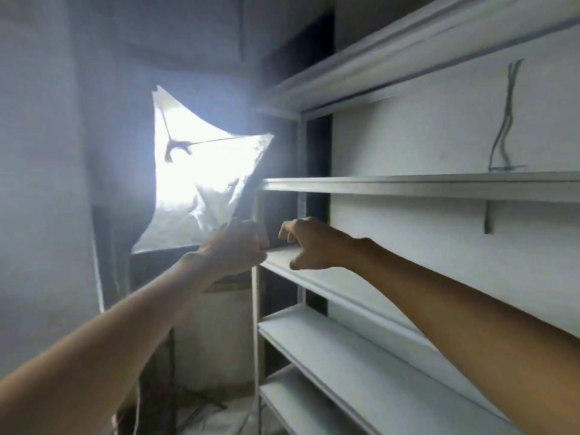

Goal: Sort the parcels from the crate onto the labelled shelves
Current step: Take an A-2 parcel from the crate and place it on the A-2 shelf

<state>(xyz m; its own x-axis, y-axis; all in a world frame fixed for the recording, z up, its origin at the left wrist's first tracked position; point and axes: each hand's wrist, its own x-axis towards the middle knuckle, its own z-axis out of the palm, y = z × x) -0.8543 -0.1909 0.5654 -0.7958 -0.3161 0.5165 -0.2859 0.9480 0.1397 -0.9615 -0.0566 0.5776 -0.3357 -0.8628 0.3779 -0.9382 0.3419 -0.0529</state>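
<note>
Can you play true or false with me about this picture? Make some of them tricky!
1. The left hand and right hand both reach toward the shelves. True.
2. A parcel sits on the shelf by the right hand. False: no parcel shows on any shelf.
3. A bright white sheet hangs to the left of the shelves. True.
4. The wires hang below the lowest shelf. False: they hang on the wall high up, above both hands.
</note>
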